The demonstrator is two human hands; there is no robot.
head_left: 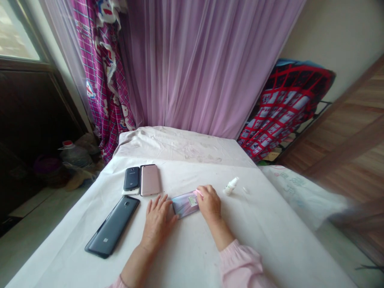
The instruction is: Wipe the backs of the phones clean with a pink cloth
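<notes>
A shiny phone (pixel 183 206) with pastel pink and blue tones lies flat on the white-covered table, a pale label on its face. My left hand (pixel 157 220) rests at its left end, fingers spread, the thumb by the near corner. Over the right end, my right hand (pixel 209 202) is closed on a small slim pink object (pixel 199 193), whose kind I cannot make out. To the right of that hand stands a small white spray bottle (pixel 231 186), with a little clear cap (pixel 245 190) beside it.
Left of my hands lie a large dark phone (pixel 114 226), a rose-gold phone (pixel 150 180) and a small dark phone (pixel 132 178) lying over something white. The white tablecloth (pixel 186 260) reaches a purple curtain (pixel 192 68) behind. A red-patterned cloth (pixel 282 108) hangs at right.
</notes>
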